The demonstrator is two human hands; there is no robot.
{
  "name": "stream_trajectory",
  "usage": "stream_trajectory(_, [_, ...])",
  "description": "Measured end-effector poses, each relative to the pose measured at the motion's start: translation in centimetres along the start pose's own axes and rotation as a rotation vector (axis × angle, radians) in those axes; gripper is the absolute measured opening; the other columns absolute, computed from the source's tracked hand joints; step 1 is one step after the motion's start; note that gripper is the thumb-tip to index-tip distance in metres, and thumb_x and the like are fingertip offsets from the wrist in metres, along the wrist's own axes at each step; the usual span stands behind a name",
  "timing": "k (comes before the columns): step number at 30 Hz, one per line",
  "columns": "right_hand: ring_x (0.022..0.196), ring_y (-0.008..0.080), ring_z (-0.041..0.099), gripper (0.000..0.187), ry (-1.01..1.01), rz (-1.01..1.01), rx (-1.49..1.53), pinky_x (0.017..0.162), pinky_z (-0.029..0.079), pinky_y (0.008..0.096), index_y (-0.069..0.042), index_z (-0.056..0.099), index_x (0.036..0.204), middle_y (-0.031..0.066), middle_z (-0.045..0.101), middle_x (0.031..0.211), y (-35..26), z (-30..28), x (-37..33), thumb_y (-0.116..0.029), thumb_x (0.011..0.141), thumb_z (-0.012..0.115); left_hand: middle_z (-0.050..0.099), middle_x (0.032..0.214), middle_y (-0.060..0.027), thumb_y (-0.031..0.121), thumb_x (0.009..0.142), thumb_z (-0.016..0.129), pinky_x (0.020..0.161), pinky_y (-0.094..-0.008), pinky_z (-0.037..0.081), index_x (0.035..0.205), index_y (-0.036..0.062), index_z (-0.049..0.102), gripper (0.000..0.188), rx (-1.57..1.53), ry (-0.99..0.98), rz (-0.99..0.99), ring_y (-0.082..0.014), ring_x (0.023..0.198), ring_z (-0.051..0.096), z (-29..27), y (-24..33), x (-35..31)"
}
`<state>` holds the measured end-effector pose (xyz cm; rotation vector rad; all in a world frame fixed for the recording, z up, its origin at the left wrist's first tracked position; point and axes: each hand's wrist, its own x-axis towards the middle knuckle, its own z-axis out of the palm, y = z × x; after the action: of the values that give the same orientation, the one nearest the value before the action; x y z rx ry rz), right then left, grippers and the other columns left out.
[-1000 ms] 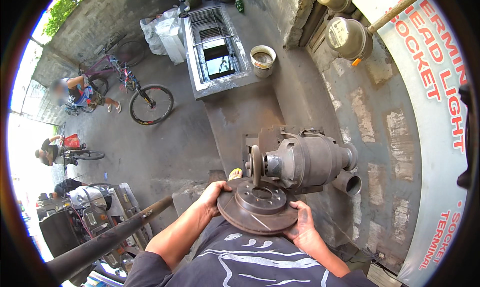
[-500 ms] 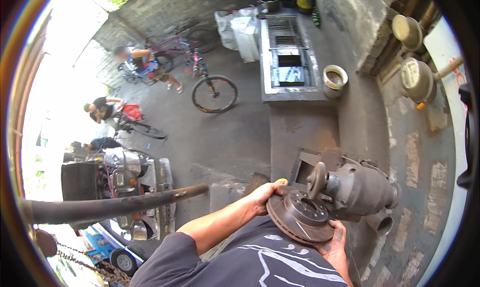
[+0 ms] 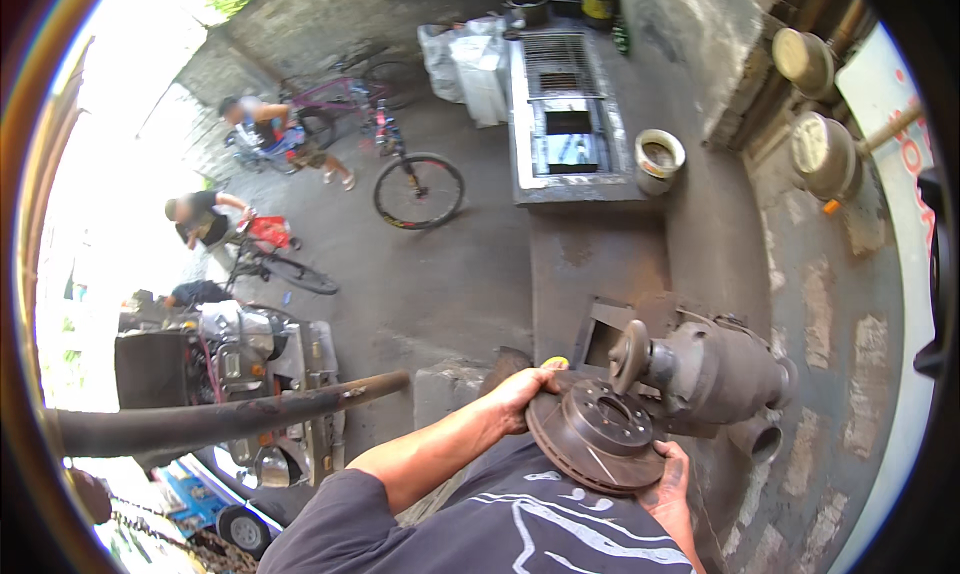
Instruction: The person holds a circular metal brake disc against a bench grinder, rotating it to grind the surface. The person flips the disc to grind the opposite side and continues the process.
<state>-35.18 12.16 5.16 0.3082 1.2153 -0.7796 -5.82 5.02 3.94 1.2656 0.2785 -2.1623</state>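
Note:
A brown vented brake disc [image 3: 575,439] is held between both my hands, tilted, hub side up, close in front of my shirt. My left hand [image 3: 525,394] grips its upper left edge. Its lower right rim is in my right hand [image 3: 668,486], whose fingers look dark with grime. Right beside the disc is the grinding wheel [image 3: 630,357] of a grey bench grinder [image 3: 715,372]. The disc's upper edge lies very near the wheel; whether they touch I cannot tell.
A rusty pipe [image 3: 240,414] juts in from the left, above a parked vehicle [image 3: 265,374]. Two people are beside bicycles [image 3: 420,191] at the far left. Beyond the grinder stand a metal-framed grill stand [image 3: 520,124] and a white bucket [image 3: 657,164]. Pots [image 3: 825,154] hang along the right wall.
The whole view has shifted slightly left. Both hands keep their hold on the brake disc beside the grinding wheel. One person by the bicycles has moved slightly.

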Motion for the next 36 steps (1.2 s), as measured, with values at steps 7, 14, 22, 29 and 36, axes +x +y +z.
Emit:
stream_trajectory(7, [0.107, 0.0379, 0.068, 0.044, 0.058, 0.055, 0.104, 0.101, 0.053, 0.0501, 0.0, 0.065, 0.118, 0.0201, 0.071, 0.119, -0.9, 2.2, -3.6, -0.03, 0.087, 0.059, 0.07, 0.109, -0.0251, 0.011, 0.081, 0.057, 0.097, -0.0478, 0.06, 0.12, -0.009, 0.058, 0.044, -0.009, 0.001, -0.13, -0.036, 0.097, 0.073, 0.2, -0.6, 0.9])
stream_trajectory(14, [0.109, 0.0379, 0.068, 0.044, 0.099, -0.017, 0.078, 0.102, 0.051, 0.0511, 0.002, 0.063, 0.12, 0.0204, 0.07, 0.12, 0.6, 2.0, -2.5, -0.029, 0.09, 0.056, 0.069, 0.109, -0.0269, 0.011, 0.081, 0.054, 0.095, -0.0471, 0.061, 0.119, -0.0112, 0.057, 0.044, 0.035, 0.03, -0.151, -0.0368, 0.094, 0.073, -1.0, 0.7, 1.0])
stream_trajectory(22, [0.117, 0.0391, 0.064, 0.048, 0.09, 0.007, 0.198, 0.106, 0.049, 0.0529, 0.001, 0.06, 0.125, 0.0209, 0.067, 0.128, -0.1, 1.1, -2.6, -0.03, 0.089, 0.054, 0.069, 0.105, -0.0266, 0.011, 0.081, 0.053, 0.093, -0.0476, 0.062, 0.117, -0.0097, 0.056, 0.042, 0.05, -0.023, -0.191, -0.0373, 0.091, 0.073, 0.9, -0.2, 3.9])
stream_trajectory(29, [0.116, 0.0388, 0.065, 0.045, -0.012, 0.075, 0.158, 0.107, 0.048, 0.0521, 0.002, 0.062, 0.122, 0.0213, 0.068, 0.126, -0.1, 1.2, -0.7, -0.028, 0.09, 0.054, 0.069, 0.11, -0.0268, 0.012, 0.081, 0.054, 0.095, -0.0494, 0.06, 0.118, -0.0104, 0.056, 0.043, 0.018, -0.021, -0.106, -0.0375, 0.095, 0.072, 0.0, 0.6, 2.0])
stream_trajectory(36, [0.115, 0.0364, 0.067, 0.044, -0.26, 0.268, 0.11, 0.108, 0.049, 0.0511, -0.001, 0.064, 0.125, 0.0185, 0.071, 0.124, 2.4, -3.0, 3.5, -0.029, 0.092, 0.054, 0.066, 0.117, -0.0197, 0.008, 0.084, 0.057, 0.096, -0.0462, 0.059, 0.129, -0.003, 0.056, 0.047, 0.174, 0.113, 0.274, -0.032, 0.102, 0.069, -1.8, -4.2, -3.0])
